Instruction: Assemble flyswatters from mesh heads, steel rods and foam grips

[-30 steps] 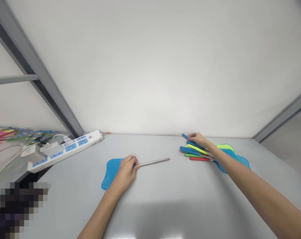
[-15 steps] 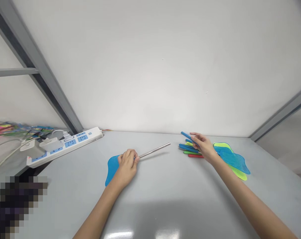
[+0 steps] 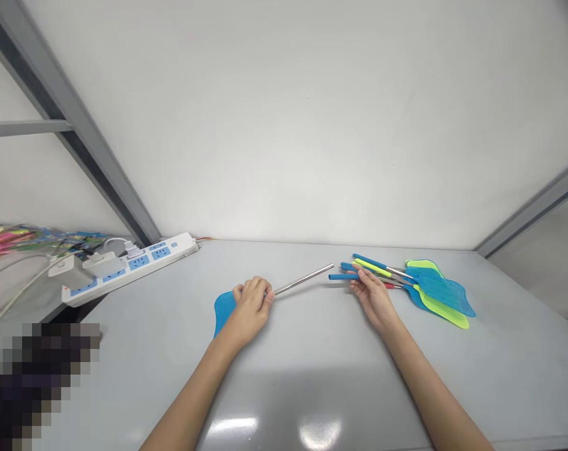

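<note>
My left hand [image 3: 252, 308] is closed around a fly swatter [image 3: 305, 279]. Its blue mesh head lies partly hidden behind the hand, and its bare metal rod points up and to the right. Between the fingertips of my right hand [image 3: 374, 299] is a blue handle tube [image 3: 342, 277], its free end facing left toward the rod tip, with a small gap between them. Just behind the right hand lies a pile of fly swatters [image 3: 446, 294] with blue and yellow-green heads and blue, yellow-green and red handles. The hand covers some of those handles.
A white power strip [image 3: 133, 268] with plugs and adapters stands at the left rear. Beyond it lie colourful packaged items [image 3: 21, 241]. A white wall [image 3: 284, 125] rises behind the grey table [image 3: 284, 351], with grey metal frame posts [image 3: 93, 134] at the sides.
My right hand has come down and slightly left with the blue tube, which has turned nearly level near the rod tip. My left hand still holds the fly swatter. The view has shifted slightly.
</note>
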{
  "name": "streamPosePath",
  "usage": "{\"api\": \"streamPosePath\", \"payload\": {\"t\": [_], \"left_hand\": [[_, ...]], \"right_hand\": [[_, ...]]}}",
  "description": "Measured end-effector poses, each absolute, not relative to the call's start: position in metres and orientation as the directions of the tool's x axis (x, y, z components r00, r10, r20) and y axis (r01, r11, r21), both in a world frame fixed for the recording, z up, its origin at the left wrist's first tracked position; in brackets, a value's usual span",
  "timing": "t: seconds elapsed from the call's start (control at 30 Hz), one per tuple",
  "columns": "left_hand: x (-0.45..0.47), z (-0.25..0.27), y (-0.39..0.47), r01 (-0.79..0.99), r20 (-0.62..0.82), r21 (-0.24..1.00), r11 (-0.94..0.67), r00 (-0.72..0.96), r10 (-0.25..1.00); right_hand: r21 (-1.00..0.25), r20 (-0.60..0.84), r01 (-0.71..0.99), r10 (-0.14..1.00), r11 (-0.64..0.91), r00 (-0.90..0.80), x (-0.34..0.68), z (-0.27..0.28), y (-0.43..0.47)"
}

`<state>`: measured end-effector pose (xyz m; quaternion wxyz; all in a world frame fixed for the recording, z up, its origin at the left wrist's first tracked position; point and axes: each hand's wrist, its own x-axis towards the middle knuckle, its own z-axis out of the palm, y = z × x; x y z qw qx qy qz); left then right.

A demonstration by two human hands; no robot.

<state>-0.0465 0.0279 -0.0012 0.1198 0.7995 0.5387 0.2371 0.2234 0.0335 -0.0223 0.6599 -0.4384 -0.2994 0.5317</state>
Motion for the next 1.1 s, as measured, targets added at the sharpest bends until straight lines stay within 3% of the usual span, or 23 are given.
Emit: {"api": "streamPosePath", "payload": {"t": [0.43,0.73,0.9,1.1], "left_hand": [[-0.038,-0.011,0.031,0.834,0.195,0.356,-0.421,0.374,0.907],[-0.031,-0.001,0.026,0.776,0.135,0.489,-0.399,0.384,0.913],[-0.030,0.001,0.025,0.756,0.108,0.500,-0.422,0.429,0.897],[-0.030,0.000,0.025,0.704,0.099,0.537,-0.465,0.494,0.864]], "right_hand": [[-0.902,-0.081,-0.425,0.940,0.071,0.331,0.230,-0.029,0.034],[-0.907,-0.081,-0.413,0.927,0.084,0.367,0.230,-0.029,0.034],[-0.907,-0.082,-0.410,0.910,0.101,0.406,0.228,-0.030,0.035],[-0.854,-0.123,-0.485,0.833,0.188,0.539,0.225,-0.029,0.035]]}}
